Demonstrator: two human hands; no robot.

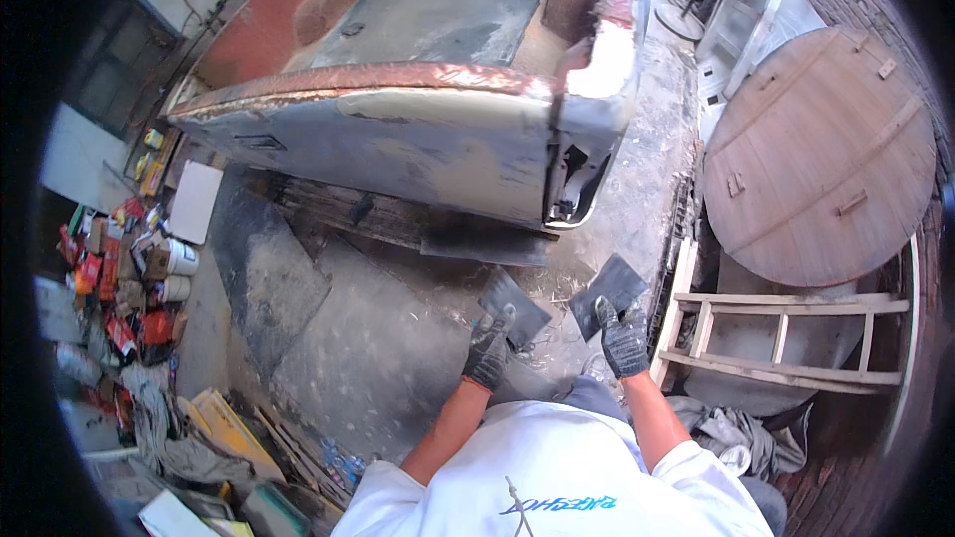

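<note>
My left hand (487, 350), in a dark grey work glove, grips a dark rectangular sheet that looks like sandpaper (514, 306), the thumb lying on top. A similar dark sandpaper sheet (614, 290) is pinched in my gloved right hand (625, 338). Both sheets are held up in front of my body, apart from each other and tilted outward. Beyond them stands a pickup truck bed (388, 144), its tailgate end patched in grey and white with rusty red along the top edge. The fingers under each sheet are mostly hidden.
A round wooden tabletop (816, 159) leans at the right, above a wooden ladder-like frame (786, 308). Cans, boxes and bottles crowd the left side, near a white bucket (179, 258). Flat dark panels (269, 288) lie on the floor. Crumpled cloth (741, 438) is near my right side.
</note>
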